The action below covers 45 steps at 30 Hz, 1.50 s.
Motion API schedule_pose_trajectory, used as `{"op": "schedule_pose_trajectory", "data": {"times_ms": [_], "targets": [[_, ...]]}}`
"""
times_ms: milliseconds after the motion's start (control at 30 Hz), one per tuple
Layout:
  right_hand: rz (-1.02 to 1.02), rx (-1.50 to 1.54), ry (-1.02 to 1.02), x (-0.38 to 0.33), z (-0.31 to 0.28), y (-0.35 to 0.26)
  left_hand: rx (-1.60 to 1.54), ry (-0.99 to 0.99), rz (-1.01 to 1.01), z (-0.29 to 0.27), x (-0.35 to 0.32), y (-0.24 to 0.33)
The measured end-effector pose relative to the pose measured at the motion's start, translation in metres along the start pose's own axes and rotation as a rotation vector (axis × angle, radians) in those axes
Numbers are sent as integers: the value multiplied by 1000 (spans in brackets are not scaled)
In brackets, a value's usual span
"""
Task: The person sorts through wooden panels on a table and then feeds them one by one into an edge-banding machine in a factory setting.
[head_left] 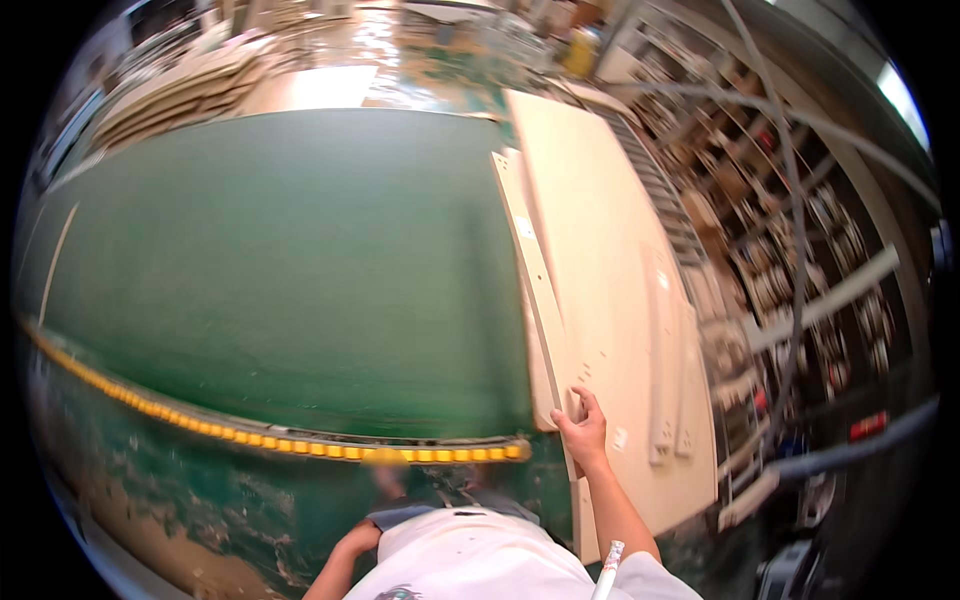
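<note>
My right hand (584,428) is closed around the near part of a long, narrow pale wooden board (540,278), with thumb and forefinger at its edges. Small dark holes and a white label show on the narrow board. It lies lengthwise along the left side of a wide pale wooden panel (600,230). Low at my left side is my left hand (366,536), next to my grey shorts. Its fingers are hidden, and no held thing shows there.
A wide green conveyor surface (290,250) fills the left and middle, edged nearest me by a yellow segmented strip (250,438). Stacked boards (180,90) lie at the far left. Crowded shelves (800,220) and hanging hoses (797,200) stand on the right.
</note>
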State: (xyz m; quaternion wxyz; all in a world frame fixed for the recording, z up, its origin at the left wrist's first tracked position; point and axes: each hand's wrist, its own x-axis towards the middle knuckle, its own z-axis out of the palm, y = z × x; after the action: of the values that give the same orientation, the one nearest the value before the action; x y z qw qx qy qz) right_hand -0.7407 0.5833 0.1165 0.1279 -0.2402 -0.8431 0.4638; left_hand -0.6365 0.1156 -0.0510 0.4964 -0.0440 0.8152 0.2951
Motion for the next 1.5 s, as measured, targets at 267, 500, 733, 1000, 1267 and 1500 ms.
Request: {"op": "schedule_pose_trajectory", "data": {"times_ms": [267, 500, 733, 1000, 1267, 1500], "targets": [[43, -370, 361, -13, -175, 127, 163, 180, 493, -86, -115, 231], [20, -446, 413, 30, -231, 222, -483, -133, 1272, -60, -197, 474], [148, -563, 306, 51, -225, 274, -328, -505, 1609, -14, -243, 563], [240, -463, 234, 50, -243, 256, -534, -613, 1721, -16, -257, 531], [188, -509, 217, 54, -242, 259, -690, -490, 1640, -60, -278, 462], [174, -499, 197, 44, -250, 270, -1225, 353, 1083, -60, -231, 283]]}}
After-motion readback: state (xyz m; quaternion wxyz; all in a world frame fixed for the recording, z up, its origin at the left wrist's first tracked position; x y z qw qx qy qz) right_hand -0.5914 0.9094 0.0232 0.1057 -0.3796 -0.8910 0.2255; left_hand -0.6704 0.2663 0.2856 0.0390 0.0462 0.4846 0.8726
